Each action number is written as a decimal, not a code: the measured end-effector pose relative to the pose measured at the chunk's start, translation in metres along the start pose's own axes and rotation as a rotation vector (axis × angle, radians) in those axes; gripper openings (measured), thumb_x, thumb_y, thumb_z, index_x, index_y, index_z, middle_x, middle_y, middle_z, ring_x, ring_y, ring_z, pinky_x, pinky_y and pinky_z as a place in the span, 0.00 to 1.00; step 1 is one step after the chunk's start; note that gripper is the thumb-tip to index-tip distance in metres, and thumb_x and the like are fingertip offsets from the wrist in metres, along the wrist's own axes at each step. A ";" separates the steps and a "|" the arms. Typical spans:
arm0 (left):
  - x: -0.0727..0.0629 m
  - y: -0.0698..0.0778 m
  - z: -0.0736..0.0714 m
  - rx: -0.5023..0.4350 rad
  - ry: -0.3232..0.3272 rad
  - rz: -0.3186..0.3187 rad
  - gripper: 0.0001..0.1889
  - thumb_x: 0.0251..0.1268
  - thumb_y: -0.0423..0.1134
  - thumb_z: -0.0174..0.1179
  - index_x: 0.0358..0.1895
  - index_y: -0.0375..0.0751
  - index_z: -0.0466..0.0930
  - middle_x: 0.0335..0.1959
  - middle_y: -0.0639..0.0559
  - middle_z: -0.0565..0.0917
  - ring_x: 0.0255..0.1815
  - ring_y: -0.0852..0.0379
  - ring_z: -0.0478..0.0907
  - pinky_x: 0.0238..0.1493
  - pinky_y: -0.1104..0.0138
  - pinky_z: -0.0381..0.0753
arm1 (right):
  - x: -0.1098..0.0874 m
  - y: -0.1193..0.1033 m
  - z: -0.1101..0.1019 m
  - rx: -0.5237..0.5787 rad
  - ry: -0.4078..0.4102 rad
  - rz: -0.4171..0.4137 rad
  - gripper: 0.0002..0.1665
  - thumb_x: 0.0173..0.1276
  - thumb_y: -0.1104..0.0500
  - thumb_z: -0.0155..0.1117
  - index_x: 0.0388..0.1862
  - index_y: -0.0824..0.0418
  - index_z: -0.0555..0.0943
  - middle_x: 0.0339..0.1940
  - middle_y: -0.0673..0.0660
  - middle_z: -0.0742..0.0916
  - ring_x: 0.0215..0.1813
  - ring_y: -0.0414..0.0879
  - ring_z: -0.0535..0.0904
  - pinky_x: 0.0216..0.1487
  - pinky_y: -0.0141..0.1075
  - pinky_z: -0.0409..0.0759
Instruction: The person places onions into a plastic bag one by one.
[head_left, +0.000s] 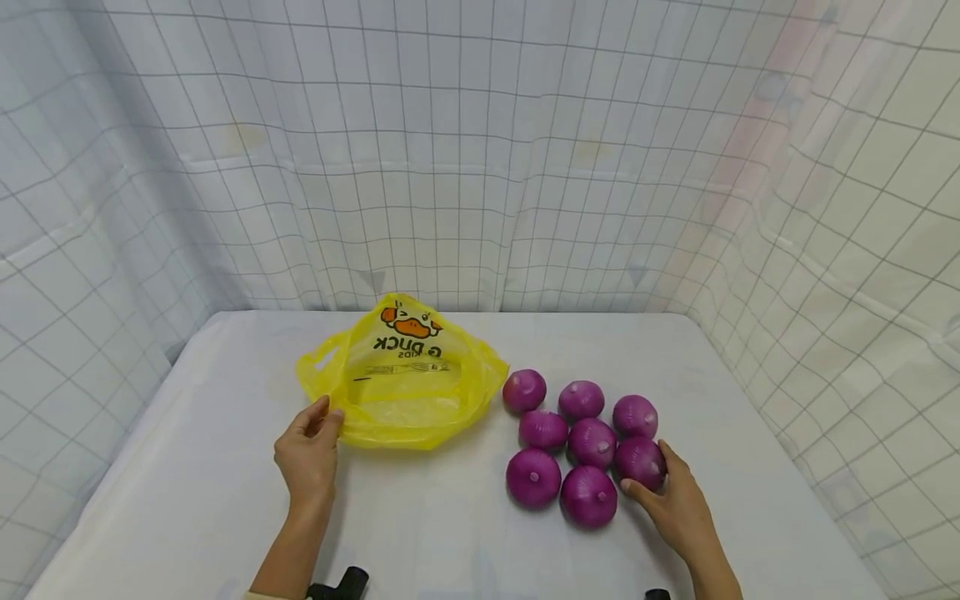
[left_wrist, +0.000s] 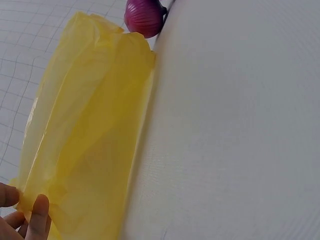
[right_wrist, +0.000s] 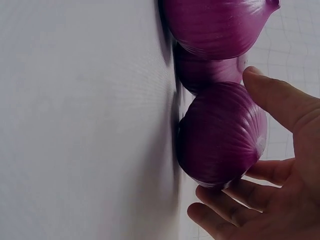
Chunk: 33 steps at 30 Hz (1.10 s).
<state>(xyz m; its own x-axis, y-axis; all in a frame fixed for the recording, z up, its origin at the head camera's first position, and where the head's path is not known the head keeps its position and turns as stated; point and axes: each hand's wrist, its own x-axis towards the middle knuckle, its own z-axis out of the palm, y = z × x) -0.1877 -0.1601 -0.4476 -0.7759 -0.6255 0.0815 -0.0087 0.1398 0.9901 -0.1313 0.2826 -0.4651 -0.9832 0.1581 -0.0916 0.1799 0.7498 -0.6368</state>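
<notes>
1. I'm taking twelve o'clock as the far edge of the table [head_left: 420,533], as the person is seeing it.
2. The left hand [head_left: 307,454] is narrowing to a pinch, thumb and fingers holding the rim of the yellow bag [head_left: 408,387] at about eight o'clock on it.
3. That bag is lying at eleven o'clock from the person, its mouth gaping and its duck print [head_left: 411,325] showing at the far side, the lettering reading backwards.
4. The right hand [head_left: 678,504] is spreading fairly wide around the rightmost onion [head_left: 641,463], thumb resting at its seven o'clock and fingers curling at about its three o'clock; how firmly it is gripping, I cannot tell.
5. That onion is sitting on the table at one to two o'clock from the person, one neighbour at its twelve, another at its nine and a third at its eight.
6. Eight purple onions are clustering there in all, and the far-left onion [head_left: 524,392] is sitting just beside the bag's three o'clock corner.
7. A checked curtain [head_left: 435,167] is hanging behind the table at twelve o'clock.
</notes>
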 end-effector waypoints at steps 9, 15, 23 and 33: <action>0.000 0.000 -0.002 0.024 0.009 -0.005 0.16 0.61 0.36 0.61 0.53 0.39 0.81 0.34 0.67 0.78 0.31 0.71 0.72 0.24 0.85 0.73 | 0.001 0.000 0.001 0.026 0.005 0.008 0.57 0.60 0.46 0.67 0.74 0.70 0.47 0.71 0.76 0.60 0.69 0.70 0.60 0.65 0.62 0.66; 0.000 0.000 -0.003 0.029 0.008 0.000 0.16 0.62 0.35 0.60 0.54 0.38 0.81 0.37 0.63 0.78 0.32 0.72 0.72 0.27 0.86 0.74 | 0.001 0.001 0.002 0.034 0.024 0.005 0.55 0.60 0.48 0.68 0.74 0.70 0.48 0.70 0.75 0.61 0.67 0.70 0.64 0.63 0.60 0.69; -0.001 0.002 -0.001 -0.009 0.001 -0.001 0.16 0.61 0.34 0.60 0.53 0.38 0.81 0.34 0.70 0.78 0.33 0.73 0.73 0.30 0.87 0.75 | -0.007 0.002 -0.004 -0.009 0.054 0.018 0.55 0.60 0.45 0.67 0.74 0.70 0.50 0.67 0.75 0.66 0.64 0.67 0.68 0.62 0.60 0.70; 0.000 0.003 -0.002 -0.056 -0.031 -0.057 0.17 0.65 0.34 0.57 0.57 0.37 0.78 0.48 0.48 0.79 0.39 0.71 0.73 0.36 0.88 0.75 | -0.018 -0.029 -0.018 0.037 0.143 -0.078 0.55 0.60 0.42 0.66 0.75 0.65 0.50 0.69 0.71 0.65 0.64 0.66 0.70 0.59 0.57 0.75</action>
<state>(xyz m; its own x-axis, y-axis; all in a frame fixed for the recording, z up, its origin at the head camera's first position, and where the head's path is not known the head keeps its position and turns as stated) -0.1859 -0.1614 -0.4448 -0.7941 -0.6074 0.0226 -0.0182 0.0609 0.9980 -0.1178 0.2697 -0.4312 -0.9789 0.1927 0.0674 0.0998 0.7398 -0.6654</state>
